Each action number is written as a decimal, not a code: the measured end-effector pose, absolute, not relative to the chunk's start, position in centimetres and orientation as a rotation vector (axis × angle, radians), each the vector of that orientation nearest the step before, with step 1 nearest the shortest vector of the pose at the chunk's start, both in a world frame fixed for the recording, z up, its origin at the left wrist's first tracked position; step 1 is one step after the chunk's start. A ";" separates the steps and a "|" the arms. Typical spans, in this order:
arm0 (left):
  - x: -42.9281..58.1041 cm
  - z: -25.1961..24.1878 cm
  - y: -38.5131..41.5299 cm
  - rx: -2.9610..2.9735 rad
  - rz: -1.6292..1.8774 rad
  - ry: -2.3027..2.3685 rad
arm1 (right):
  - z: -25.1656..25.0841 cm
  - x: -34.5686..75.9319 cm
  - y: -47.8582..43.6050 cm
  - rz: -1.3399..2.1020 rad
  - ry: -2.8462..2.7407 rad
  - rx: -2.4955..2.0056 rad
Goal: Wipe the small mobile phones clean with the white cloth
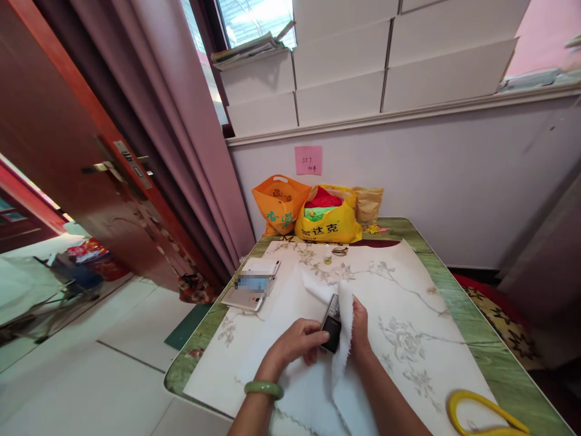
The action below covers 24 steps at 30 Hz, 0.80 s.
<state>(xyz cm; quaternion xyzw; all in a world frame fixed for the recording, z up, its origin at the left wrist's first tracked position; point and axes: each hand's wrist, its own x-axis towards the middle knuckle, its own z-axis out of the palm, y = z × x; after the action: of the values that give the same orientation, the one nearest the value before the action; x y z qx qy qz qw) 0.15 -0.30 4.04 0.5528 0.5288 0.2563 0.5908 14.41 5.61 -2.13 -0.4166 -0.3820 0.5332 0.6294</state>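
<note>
A small black keypad phone is tilted up above the table, its dark screen toward me and silvery buttons at the far end. My left hand pinches its near left edge, thumb on the front and fingers curled beneath. My right hand is closed around a white cloth that wraps the phone's right side and back; most of its fingers are hidden behind the fabric. The cloth drapes down toward me and spreads over the table under my wrists. A green bangle circles my left wrist.
A white floral sheet covers much of the green table. At left lie a silver device with a blurred patch, farther back a small bottle and glasses. Orange and yellow bags stand behind. A yellow handle lies near right.
</note>
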 end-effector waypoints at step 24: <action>4.9 4.0 4.7 1.320 1.507 1.931 | -2.2 13.1 4.5 1.038 -1.391 -1.151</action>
<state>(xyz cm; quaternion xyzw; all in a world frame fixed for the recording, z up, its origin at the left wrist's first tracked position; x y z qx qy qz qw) 4.93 4.72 3.99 0.4668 0.6828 0.5329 0.1786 13.10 4.53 -2.23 -0.4770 -0.5766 0.4301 0.5050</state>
